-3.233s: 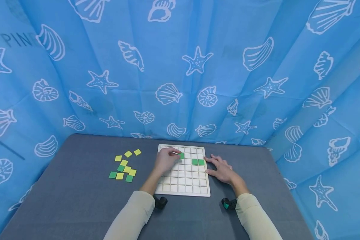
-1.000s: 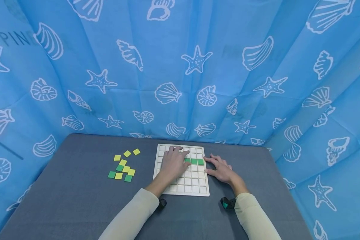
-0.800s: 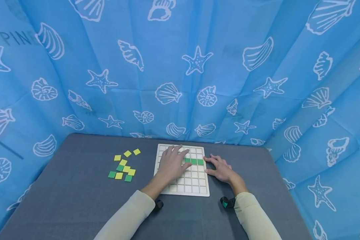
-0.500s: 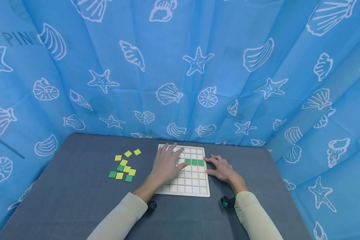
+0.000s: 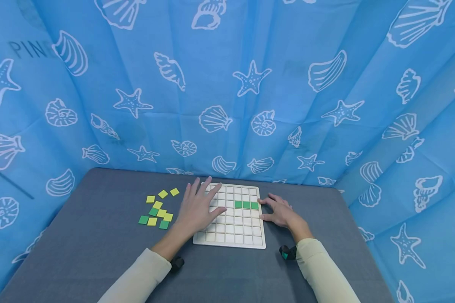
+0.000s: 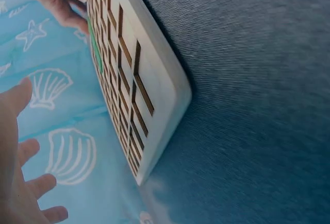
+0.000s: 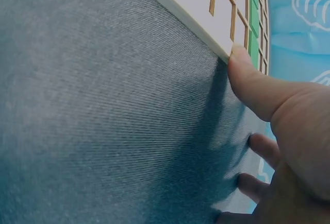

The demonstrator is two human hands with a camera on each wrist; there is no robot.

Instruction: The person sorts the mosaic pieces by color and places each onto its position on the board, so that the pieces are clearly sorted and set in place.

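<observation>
A white wooden grid board [image 5: 229, 243] lies on the grey cloth. Three green square tiles [image 5: 246, 205] sit side by side in one of its rows, reaching the right-hand column. Over the board's left part is my left hand [image 5: 197, 209], fingers spread and holding nothing; in the left wrist view its fingers [image 6: 40, 185] are apart from the board. My right hand [image 5: 282, 212] is at the board's right edge. Its thumb [image 7: 247, 74] touches that edge in the right wrist view, while other fingers rest on the cloth.
Left of the board lie several loose yellow tiles [image 5: 150, 199] and green tiles [image 5: 143, 219], some touching or overlapping. A blue curtain with white shells [image 5: 216, 118] hangs behind the grey table [image 5: 98, 235].
My left hand set a green tile beside the other two on the board, let go, then moved left with its fingers spreading. The right hand has stayed at the board's edge.
</observation>
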